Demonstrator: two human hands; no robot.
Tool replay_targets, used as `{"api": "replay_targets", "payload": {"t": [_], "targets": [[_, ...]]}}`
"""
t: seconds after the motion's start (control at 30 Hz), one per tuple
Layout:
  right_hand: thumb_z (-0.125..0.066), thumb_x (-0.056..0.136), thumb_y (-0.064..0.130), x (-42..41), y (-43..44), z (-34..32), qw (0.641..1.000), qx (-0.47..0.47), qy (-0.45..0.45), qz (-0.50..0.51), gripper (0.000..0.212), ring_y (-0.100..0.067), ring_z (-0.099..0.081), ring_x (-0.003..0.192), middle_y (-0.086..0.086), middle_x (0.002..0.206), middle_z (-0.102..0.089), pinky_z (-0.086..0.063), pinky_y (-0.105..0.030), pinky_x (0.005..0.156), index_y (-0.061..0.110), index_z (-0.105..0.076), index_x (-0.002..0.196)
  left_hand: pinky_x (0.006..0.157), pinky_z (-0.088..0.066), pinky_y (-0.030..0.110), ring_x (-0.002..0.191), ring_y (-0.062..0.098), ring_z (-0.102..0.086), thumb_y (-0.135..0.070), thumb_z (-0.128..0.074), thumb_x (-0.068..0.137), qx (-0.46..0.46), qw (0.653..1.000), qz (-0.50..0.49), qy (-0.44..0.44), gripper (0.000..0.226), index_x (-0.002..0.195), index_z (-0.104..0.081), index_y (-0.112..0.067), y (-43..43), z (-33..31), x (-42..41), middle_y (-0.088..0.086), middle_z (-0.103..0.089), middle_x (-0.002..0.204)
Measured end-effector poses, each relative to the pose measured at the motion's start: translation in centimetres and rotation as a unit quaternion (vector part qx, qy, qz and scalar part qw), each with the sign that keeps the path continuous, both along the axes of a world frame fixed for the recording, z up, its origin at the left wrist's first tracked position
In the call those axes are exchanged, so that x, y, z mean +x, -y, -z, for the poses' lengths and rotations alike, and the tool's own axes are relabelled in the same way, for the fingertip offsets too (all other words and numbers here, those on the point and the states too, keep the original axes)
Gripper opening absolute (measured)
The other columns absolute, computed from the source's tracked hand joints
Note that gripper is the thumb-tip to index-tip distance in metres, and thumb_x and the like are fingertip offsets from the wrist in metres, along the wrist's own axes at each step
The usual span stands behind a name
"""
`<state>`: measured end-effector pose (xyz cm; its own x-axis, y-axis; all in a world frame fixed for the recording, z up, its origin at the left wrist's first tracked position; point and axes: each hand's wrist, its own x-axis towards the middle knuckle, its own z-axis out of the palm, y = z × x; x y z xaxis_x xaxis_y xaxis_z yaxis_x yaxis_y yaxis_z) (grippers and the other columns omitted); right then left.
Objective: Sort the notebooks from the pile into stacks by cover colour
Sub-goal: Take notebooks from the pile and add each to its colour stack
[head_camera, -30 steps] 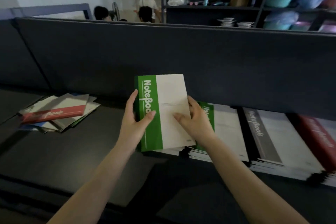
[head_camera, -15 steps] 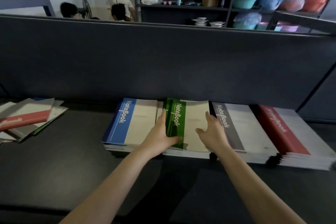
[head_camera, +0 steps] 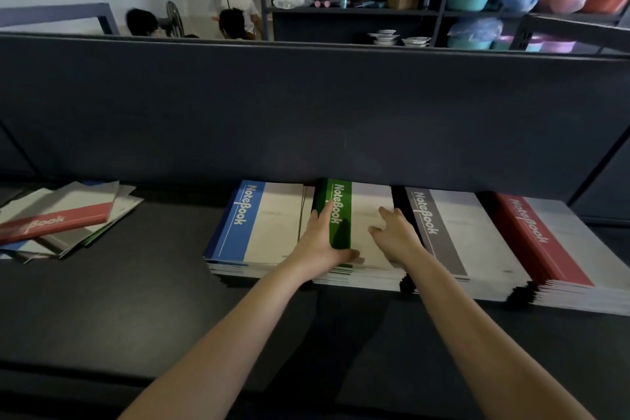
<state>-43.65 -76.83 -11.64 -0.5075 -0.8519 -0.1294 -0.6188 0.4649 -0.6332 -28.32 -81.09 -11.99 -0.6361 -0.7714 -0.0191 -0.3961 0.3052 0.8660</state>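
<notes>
Four stacks of notebooks stand in a row against the partition: blue (head_camera: 252,225), green (head_camera: 364,211), grey (head_camera: 453,232) and red (head_camera: 545,242). The top green notebook lies flat on the green stack. My left hand (head_camera: 320,242) grips its left edge, thumb across the near green band and fingers along the spine side. My right hand (head_camera: 395,232) rests on its white cover near the right edge, fingers loosely bent. A loose pile of mixed notebooks (head_camera: 58,222), a red one on top, lies at the far left.
A dark partition wall (head_camera: 306,112) rises right behind the stacks. The dark tabletop (head_camera: 136,300) stretches between the pile and the stacks. Behind the partition are shelves with dishes and coloured tubs (head_camera: 477,0), and people (head_camera: 235,10) in the background.
The green notebook was held up in both hands, then went down onto the green stack. Both hands now rest on it, and the view has shifted right.
</notes>
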Motion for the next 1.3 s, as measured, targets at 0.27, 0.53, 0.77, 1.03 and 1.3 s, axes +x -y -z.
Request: {"api": "replay_targets", "payload": {"t": [0.27,0.53,0.77,1.03,1.3], "targets": [[-0.048,0.096,0.014,2.9,-0.8,-1.1,0.992,-0.113,-0.042,-0.040,0.058,-0.027,-0.033,0.138,-0.003,0.159,-0.013,-0.036,-0.035,0.108,0.018,-0.026,0.150,0.108,-0.020,0.022,0.141,0.005,-0.019,-0.018,-0.061,0.093,-0.013,0.988,-0.092,-0.122,0.072,0.151,-0.019,-0.030,1.3,-1.0,4.2,-0.014,-0.022,0.154],[-0.052,0.092,0.011,11.2,3.3,-2.1,0.976,-0.169,-0.065,-0.121,0.054,-0.022,-0.025,0.142,-0.006,0.156,-0.024,-0.022,-0.029,0.114,0.015,-0.038,0.144,0.098,-0.020,0.007,0.140,0.007,-0.027,-0.011,-0.059,0.093,-0.142,0.981,-0.122,-0.059,0.052,0.140,-0.043,-0.023,4.0,-1.3,12.3,-0.015,-0.032,0.144],[-0.052,0.094,0.014,21.7,9.6,-1.3,0.964,-0.167,-0.043,-0.201,0.049,-0.023,-0.020,0.144,-0.005,0.157,-0.019,-0.023,-0.028,0.111,0.018,-0.041,0.142,0.095,-0.017,-0.003,0.136,0.014,-0.038,-0.011,-0.064,0.089,-0.208,0.965,-0.161,0.020,0.043,0.130,-0.055,-0.020,8.4,-0.2,24.3,0.002,-0.042,0.145],[-0.051,0.095,0.016,33.9,16.9,0.2,0.946,-0.134,-0.013,-0.294,0.048,-0.023,-0.012,0.146,-0.003,0.158,-0.016,-0.021,-0.040,0.117,0.021,-0.042,0.141,0.095,-0.031,0.013,0.132,0.015,-0.042,-0.013,-0.062,0.090,-0.165,0.954,-0.242,0.058,0.036,0.126,-0.060,-0.019,13.0,1.5,38.4,-0.001,-0.045,0.142],[-0.057,0.091,0.017,43.5,22.2,2.3,0.935,-0.098,-0.031,-0.339,0.052,-0.022,-0.016,0.144,-0.007,0.156,-0.019,-0.024,-0.039,0.115,0.017,-0.042,0.140,0.091,-0.024,-0.003,0.124,0.003,-0.047,-0.008,-0.064,0.085,-0.157,0.942,-0.290,0.058,0.034,0.117,-0.067,-0.020,15.8,3.2,48.5,-0.005,-0.053,0.135]]}}
